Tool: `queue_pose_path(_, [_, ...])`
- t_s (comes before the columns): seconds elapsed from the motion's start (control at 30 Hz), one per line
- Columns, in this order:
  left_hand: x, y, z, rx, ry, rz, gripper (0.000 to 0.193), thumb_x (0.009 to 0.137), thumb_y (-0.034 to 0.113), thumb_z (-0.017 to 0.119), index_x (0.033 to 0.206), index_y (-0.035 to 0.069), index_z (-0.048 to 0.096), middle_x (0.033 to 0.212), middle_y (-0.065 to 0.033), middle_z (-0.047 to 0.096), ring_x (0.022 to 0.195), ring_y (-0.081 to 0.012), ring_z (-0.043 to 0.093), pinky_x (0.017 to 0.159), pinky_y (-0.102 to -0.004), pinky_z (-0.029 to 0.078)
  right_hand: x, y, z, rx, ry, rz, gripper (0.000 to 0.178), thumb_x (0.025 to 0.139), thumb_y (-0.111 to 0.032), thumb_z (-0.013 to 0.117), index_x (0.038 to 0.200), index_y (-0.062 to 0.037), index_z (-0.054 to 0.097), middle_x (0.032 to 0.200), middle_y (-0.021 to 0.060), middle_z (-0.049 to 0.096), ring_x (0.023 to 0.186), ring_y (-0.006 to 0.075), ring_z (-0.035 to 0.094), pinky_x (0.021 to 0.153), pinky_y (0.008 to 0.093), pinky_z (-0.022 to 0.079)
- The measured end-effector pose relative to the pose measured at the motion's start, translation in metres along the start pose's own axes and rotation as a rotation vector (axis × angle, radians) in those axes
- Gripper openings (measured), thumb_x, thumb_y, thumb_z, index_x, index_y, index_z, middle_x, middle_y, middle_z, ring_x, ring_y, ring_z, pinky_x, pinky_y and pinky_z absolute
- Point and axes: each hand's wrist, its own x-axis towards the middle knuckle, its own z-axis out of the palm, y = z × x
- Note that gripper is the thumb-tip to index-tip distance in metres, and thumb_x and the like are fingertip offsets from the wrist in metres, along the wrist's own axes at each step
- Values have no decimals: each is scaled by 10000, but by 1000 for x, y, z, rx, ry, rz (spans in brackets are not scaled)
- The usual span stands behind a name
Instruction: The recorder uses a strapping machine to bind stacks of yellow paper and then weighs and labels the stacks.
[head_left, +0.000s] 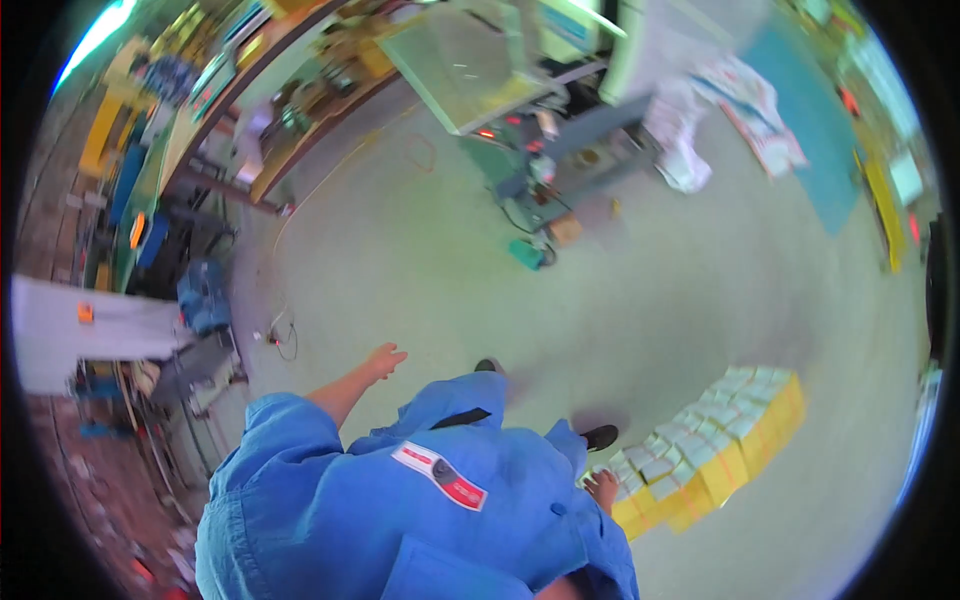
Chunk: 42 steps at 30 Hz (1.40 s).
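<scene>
My left hand (pixel 383 361) hangs out over the floor with its fingers apart and nothing in it. On the other side, my right hand (pixel 603 490) is low beside my body, partly covered by my blue sleeve. Its visible fingers look loose and apart, with no object seen in them. In the picture it overlaps the near end of a row of yellow boxes (pixel 765 425) filled with white packets; whether it touches them I cannot tell. My dark shoes (pixel 600 437) are in mid-stride on the floor.
Ahead stands a grey machine (pixel 590 135) with a clear panel, and a teal object (pixel 527 254) and a small brown box (pixel 565 230) lie by its base. White sacks (pixel 678 140) are to its right. A loaded workbench (pixel 300 140) and a cable (pixel 285 338) are at left.
</scene>
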Motion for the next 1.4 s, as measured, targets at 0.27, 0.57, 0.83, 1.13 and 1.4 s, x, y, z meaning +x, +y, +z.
queue_pose_path(0.27, [5, -114, -151, -419, 39, -62, 643, 869, 430, 604, 1353, 28, 473, 1110, -145, 634, 878, -234, 634, 638, -364, 529, -8, -209, 376, -578, -387, -206, 285, 859, -161, 579, 1097, -11, 626, 918, 122, 675, 739, 200, 654, 605, 310, 511])
queue_pose_path(0.57, [35, -147, -223, -880, 173, -298, 551, 886, 409, 584, 1299, 53, 504, 1115, -115, 603, 892, -226, 598, 748, -380, 505, 7, -307, 714, -914, -722, -338, 252, 858, -182, 575, 1049, -44, 662, 850, 61, 675, 680, 165, 637, 588, 288, 496])
queue_pose_path(0.83, [44, -90, -273, -1037, 180, -526, 388, 915, 281, 571, 1187, 5, 551, 1061, -116, 621, 919, -220, 614, 748, -369, 516, 22, -341, 927, -1433, -749, -317, 232, 819, -167, 619, 1019, -74, 692, 846, 57, 686, 665, 156, 641, 582, 320, 510])
queue_pose_path(1.13, [145, -95, -341, -998, 82, -748, 400, 917, 281, 570, 1205, 4, 550, 1071, -121, 625, 907, -218, 616, 738, -363, 514, 194, -321, 1125, -1269, -612, -511, 295, 836, -145, 615, 1117, -61, 653, 940, 105, 682, 645, 178, 638, 638, 304, 530])
queue_pose_path(1.4, [249, -112, -342, -920, -9, -971, 412, 918, 280, 570, 1222, 3, 550, 1079, -126, 630, 896, -216, 618, 729, -359, 513, 356, -240, 1249, -1497, -493, -462, 538, 807, -169, 634, 1326, -107, 509, 1007, 149, 671, 697, 221, 645, 672, 331, 529])
